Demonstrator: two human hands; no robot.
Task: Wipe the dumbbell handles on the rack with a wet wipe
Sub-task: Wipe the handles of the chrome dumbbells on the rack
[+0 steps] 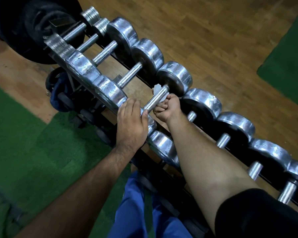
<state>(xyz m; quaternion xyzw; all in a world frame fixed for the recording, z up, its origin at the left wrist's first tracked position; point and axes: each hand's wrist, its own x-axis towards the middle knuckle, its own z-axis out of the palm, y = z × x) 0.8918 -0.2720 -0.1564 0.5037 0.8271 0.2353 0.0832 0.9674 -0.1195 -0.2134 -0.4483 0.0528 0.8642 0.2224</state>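
A row of chrome dumbbells lies across a black rack (110,54), running from upper left to lower right. My right hand (167,107) curls around the knurled handle (153,102) of the middle dumbbell from below, with a white wet wipe (157,89) bunched between fingers and bar; the wipe sticks out at the far side. My left hand (131,124) lies over the near chrome head (117,93) of that same dumbbell, thumb tip touching the handle's near end.
More dumbbell handles (129,75) lie to the left and others (223,140) to the right, partly hidden by my right forearm. Black weight plates (33,28) stand at the top left. Wooden floor and green mats surround the rack. Blue trousers show at the bottom.
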